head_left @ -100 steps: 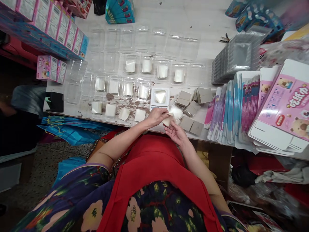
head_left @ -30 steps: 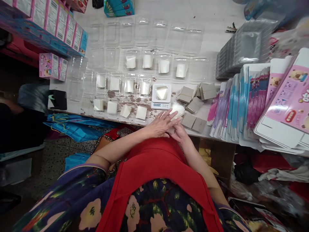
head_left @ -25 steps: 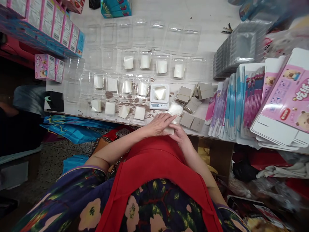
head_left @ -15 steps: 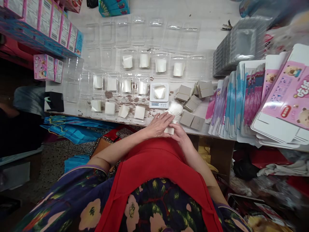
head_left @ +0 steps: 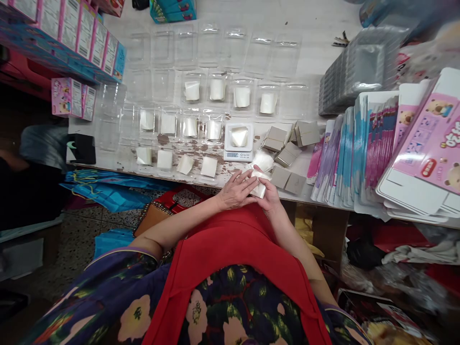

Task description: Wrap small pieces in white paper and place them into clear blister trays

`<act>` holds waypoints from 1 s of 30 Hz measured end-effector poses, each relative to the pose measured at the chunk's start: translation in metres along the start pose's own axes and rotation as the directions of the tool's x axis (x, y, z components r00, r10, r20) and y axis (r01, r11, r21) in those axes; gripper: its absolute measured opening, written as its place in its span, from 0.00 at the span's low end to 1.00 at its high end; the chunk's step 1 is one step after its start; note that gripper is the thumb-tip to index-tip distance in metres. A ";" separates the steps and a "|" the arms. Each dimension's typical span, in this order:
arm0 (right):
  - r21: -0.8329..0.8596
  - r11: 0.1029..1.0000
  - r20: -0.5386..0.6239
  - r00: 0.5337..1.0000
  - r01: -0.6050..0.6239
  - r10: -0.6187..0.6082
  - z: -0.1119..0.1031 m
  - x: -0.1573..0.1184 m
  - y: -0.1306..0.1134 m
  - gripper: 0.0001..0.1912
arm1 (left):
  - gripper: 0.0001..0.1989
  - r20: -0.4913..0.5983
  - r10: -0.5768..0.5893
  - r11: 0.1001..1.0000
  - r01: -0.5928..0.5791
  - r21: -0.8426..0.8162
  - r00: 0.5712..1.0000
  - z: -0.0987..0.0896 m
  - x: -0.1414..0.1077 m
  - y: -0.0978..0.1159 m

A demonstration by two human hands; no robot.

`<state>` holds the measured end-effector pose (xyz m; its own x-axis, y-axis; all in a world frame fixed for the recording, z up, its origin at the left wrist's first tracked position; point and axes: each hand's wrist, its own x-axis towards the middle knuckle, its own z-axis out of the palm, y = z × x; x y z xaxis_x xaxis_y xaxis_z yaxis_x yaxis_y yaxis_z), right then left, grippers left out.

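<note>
At the table's front edge, my left hand (head_left: 235, 190) and my right hand (head_left: 269, 194) meet around a small white packet (head_left: 258, 186), both with fingers on it. Just beyond them lies a heap of thin white film (head_left: 263, 160). A white scale (head_left: 238, 155) with a lit display stands behind the hands and carries a cream-white packet (head_left: 239, 137). Several similar packets (head_left: 164, 160) sit in rows of clear plastic trays (head_left: 210, 45) to the left and behind. Right of the film are grey card stacks (head_left: 276, 139), some with bands around them.
Flat printed cartons (head_left: 424, 158) stand and lie at the right, below a stack of nested clear trays (head_left: 345, 72). Pink boxes (head_left: 86, 33) line the back left. A black box (head_left: 81, 148) sits at the left edge, with blue bags (head_left: 115, 191) below it.
The white packet between my hands has come up into fuller view, and the fingers of my right hand have shifted onto its upper side. The whole view has moved slightly.
</note>
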<state>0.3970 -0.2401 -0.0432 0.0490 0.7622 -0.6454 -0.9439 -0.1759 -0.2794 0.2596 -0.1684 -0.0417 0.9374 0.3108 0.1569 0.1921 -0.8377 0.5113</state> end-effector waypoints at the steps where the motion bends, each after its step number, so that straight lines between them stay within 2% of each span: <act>1: 0.002 1.000 -0.005 1.000 -0.005 0.005 0.001 -0.001 0.000 0.23 | 0.25 0.008 0.016 1.000 -0.017 0.015 1.000 0.003 -0.001 0.001; 5: 0.031 0.999 -0.026 1.000 0.009 -0.008 0.002 -0.003 -0.002 0.21 | 0.16 -0.026 0.085 0.995 -0.083 0.061 0.996 0.011 -0.007 0.006; 8: 0.064 0.998 0.003 1.000 -0.018 0.017 0.000 -0.005 -0.005 0.20 | 0.15 -0.060 0.091 0.992 -0.086 0.087 0.994 0.012 -0.010 0.009; 11: 0.048 0.998 0.034 0.999 -0.031 0.029 -0.003 -0.006 -0.004 0.21 | 0.16 -0.061 0.041 0.993 -0.033 0.116 0.997 0.010 -0.009 0.012; 14: -0.003 1.000 0.011 1.000 -0.018 0.018 -0.005 -0.003 0.001 0.23 | 0.18 -0.052 -0.016 0.995 0.021 0.102 0.999 0.006 -0.008 0.014; 18: -0.039 0.997 -0.036 0.997 0.074 -0.075 -0.004 0.003 0.008 0.23 | 0.17 -0.068 -0.063 0.995 0.067 0.069 0.996 0.000 -0.006 0.016; 21: -0.059 0.986 -0.073 0.984 0.156 -0.161 -0.001 0.006 0.011 0.24 | 0.15 -0.053 -0.185 0.983 0.185 0.005 0.981 -0.004 0.001 0.019; 24: -0.119 0.962 -0.142 0.955 0.244 -0.260 0.005 0.005 0.013 0.26 | 0.12 0.086 -0.342 0.925 0.351 -0.148 0.936 -0.010 0.015 0.023; 26: -0.176 0.946 -0.185 0.935 0.272 -0.303 0.009 0.004 0.014 0.28 | 0.10 0.220 -0.424 0.857 0.468 -0.216 0.879 -0.014 0.025 0.025; 28: -0.225 0.932 -0.213 0.919 0.284 -0.332 0.013 0.003 0.016 0.31 | 0.10 0.309 -0.475 0.805 0.548 -0.225 0.824 -0.019 0.034 0.027; 30: -0.248 0.921 -0.229 0.906 0.299 -0.356 0.016 0.003 0.018 0.34 | 0.11 0.344 -0.507 0.778 0.591 -0.212 0.790 -0.023 0.039 0.027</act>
<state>0.3750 -0.2307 -0.0391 0.4552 0.6106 -0.6480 -0.7741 -0.0882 -0.6269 0.2945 -0.1690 -0.0023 0.7434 0.5156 -0.4261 0.6424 -0.3731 0.6694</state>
